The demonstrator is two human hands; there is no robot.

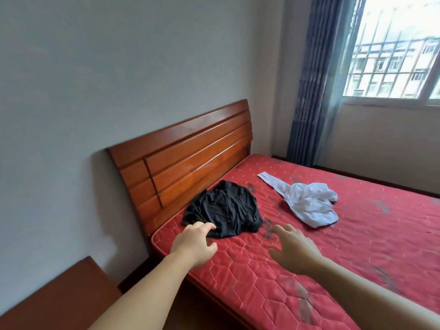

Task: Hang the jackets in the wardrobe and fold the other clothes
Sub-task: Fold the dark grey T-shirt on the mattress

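Hands over mattress (333, 246) | left hand (194, 244) fingertips touching black garment (223, 210) near headboard (181, 158), loosely curled | right hand (294, 248) spread, holding nothing | white garment (307, 203) beyond, apart

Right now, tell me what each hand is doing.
Left hand: open, fingers loosely curled, fingertips at the near edge of the black garment, not gripping it.
Right hand: open, fingers spread above the mattress, holding nothing.

Black garment (223, 210), white garment (307, 206), red quilted mattress (357, 234)
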